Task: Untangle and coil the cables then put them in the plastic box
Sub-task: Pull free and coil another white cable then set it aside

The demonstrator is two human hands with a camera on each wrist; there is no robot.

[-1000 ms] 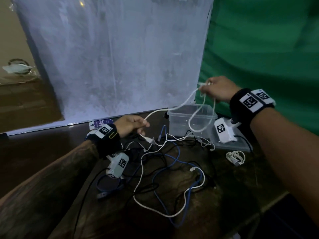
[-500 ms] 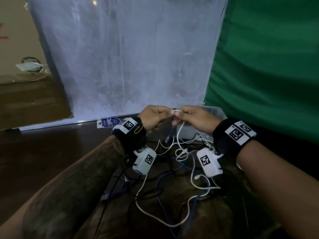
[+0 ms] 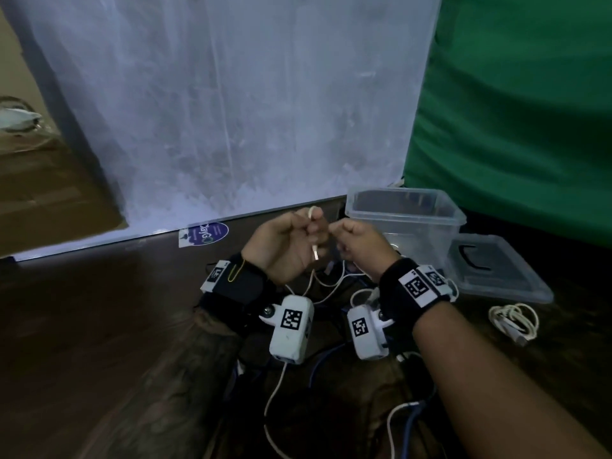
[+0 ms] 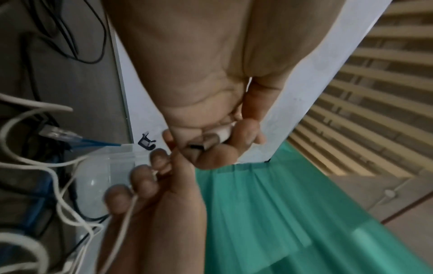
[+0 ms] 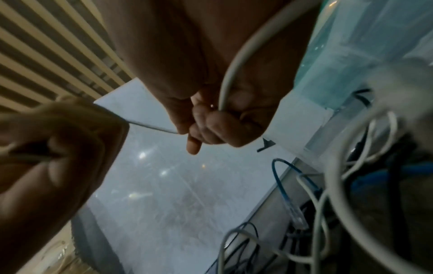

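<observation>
Head view: left hand pinching thin white cable near its plug end, plug pointing down; right hand just beside, fist closed round same cable. Short taut span between both. Clear plastic box nearer right hand.

wrists: we wear black wristbands with white square-code tags | cameras: white boxy units hang beneath, coded too | left band: yellow clip | forearms: bare, no sleeves
</observation>
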